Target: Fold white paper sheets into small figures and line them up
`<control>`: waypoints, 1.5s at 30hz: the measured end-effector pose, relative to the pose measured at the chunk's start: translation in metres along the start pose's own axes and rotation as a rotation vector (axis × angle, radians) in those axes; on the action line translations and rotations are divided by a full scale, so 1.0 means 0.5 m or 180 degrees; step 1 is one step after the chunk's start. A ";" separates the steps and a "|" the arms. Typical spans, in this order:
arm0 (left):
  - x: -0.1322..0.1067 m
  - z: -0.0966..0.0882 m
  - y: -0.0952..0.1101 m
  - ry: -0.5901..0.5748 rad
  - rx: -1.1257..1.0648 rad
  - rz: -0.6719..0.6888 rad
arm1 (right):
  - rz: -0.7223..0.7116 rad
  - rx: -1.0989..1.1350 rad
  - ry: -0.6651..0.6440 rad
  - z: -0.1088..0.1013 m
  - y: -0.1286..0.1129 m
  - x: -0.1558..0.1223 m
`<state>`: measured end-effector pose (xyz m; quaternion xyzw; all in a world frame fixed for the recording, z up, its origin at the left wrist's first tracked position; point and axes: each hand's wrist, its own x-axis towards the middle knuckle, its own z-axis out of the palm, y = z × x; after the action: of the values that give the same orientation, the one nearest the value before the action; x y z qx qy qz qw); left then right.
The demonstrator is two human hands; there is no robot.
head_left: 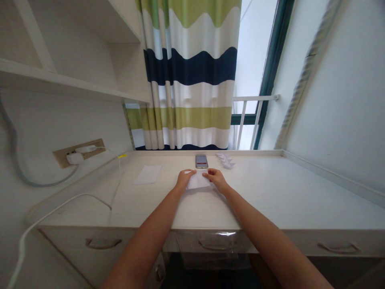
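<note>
My left hand (184, 179) and my right hand (214, 179) sit close together near the middle of the white desk (264, 192). Both press or pinch the edges of a white folded paper (197, 181) lying on the desktop. A smartphone (201, 161) lies just beyond the hands, apart from them. To its right is a small pile of folded white paper pieces (225, 160). A flat white paper sheet (147, 174) lies to the left of my left hand, untouched.
A beige wall socket strip (78, 153) holds plugs, and a white cable (57, 206) runs along the desk's left side. A striped curtain (189, 76) hangs behind the desk, beneath a white shelf (60, 82). Drawers with handles (104, 243) lie below the desk edge.
</note>
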<state>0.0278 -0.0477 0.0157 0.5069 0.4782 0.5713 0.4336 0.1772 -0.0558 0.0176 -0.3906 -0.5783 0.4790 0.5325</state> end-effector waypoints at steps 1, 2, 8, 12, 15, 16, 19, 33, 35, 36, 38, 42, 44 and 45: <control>-0.001 0.000 0.001 0.0063 0.0053 0.0053 | -0.0049 -0.0069 0.0055 0.001 0.002 0.001; -0.001 0.000 0.002 0.0122 0.0099 0.0095 | -0.0108 -0.0133 0.0097 0.002 0.004 0.002; -0.002 0.001 0.002 0.0286 0.0115 0.0060 | -0.0697 -0.0756 0.0265 0.005 0.018 0.012; -0.001 0.002 0.002 0.0373 -0.0074 -0.0071 | -0.1480 -0.2033 0.0243 0.008 0.005 -0.001; 0.000 0.001 0.001 0.0381 -0.0283 -0.0082 | -0.1984 -0.2857 -0.0068 0.011 -0.006 -0.015; 0.001 0.001 0.000 0.0348 -0.0386 -0.0094 | -0.2109 -0.3054 -0.0167 0.012 -0.008 -0.018; 0.003 -0.001 -0.004 0.0203 -0.0718 -0.0234 | -0.2345 -0.3478 -0.0367 0.013 -0.009 -0.020; -0.010 -0.002 0.017 -0.0446 -0.1136 -0.0747 | -0.2270 -0.3095 -0.0503 0.010 -0.011 -0.020; -0.015 0.001 0.017 -0.0682 -0.1057 -0.0613 | -0.2030 -0.2544 -0.0340 0.005 -0.003 -0.011; -0.017 0.003 0.016 -0.0758 -0.0982 -0.0551 | -0.1912 -0.2276 -0.0290 0.003 0.002 -0.005; -0.018 0.006 0.012 -0.0774 -0.0776 -0.0419 | -0.1706 -0.1851 -0.0225 -0.001 0.012 0.006; -0.014 0.008 0.004 -0.0686 -0.0249 -0.0026 | -0.1040 -0.1014 -0.0021 -0.003 0.027 0.022; -0.011 0.009 0.004 -0.0697 -0.0051 0.0165 | -0.0664 -0.0613 -0.0054 -0.001 0.027 0.024; -0.011 0.010 0.005 -0.0697 0.0022 0.0238 | -0.0497 -0.0460 -0.0062 0.000 0.025 0.023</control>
<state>0.0332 -0.0529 0.0173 0.5852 0.4107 0.5266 0.4599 0.1750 -0.0420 0.0084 -0.3770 -0.6452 0.3968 0.5330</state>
